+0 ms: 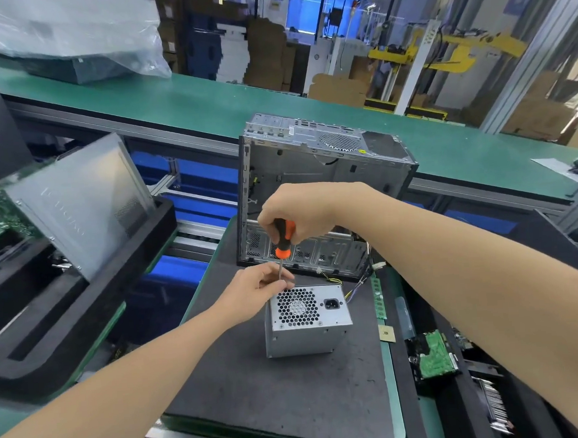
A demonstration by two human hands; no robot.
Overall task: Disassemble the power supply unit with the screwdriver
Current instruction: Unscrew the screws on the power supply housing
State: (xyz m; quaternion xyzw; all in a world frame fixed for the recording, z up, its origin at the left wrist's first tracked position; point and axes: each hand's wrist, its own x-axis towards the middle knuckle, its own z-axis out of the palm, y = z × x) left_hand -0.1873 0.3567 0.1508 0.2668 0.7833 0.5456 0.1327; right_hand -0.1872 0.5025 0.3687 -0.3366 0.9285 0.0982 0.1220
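A grey metal power supply unit stands on the dark foam mat, its fan grille and socket face turned up. My right hand grips the orange-and-black handle of a screwdriver held upright over the unit's far left corner. The fingers of my left hand pinch the screwdriver's thin shaft just above that corner. The tip is hidden behind my left fingers.
An open computer case stands right behind the unit, with loose wires trailing to it. A RAM stick, a small chip and a hard drive lie at right. Black foam trays with a metal panel sit at left.
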